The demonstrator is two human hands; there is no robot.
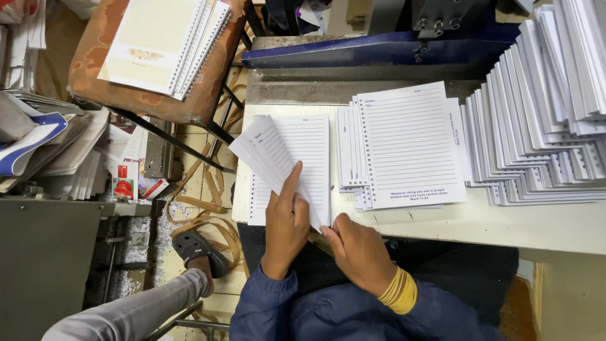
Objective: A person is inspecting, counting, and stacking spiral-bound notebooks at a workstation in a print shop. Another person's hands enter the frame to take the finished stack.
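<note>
Sheets (273,151) of lined, punched paper were pinched in my left hand (285,221), index finger stretched up along them (tilted off the pad (309,164) lying just under). My right hand (356,249) gripped their lower corner, fingers curled. Right of my hands sat more lined stacks (410,145), w/ taller fanned piles (549,95) beyond.
</note>
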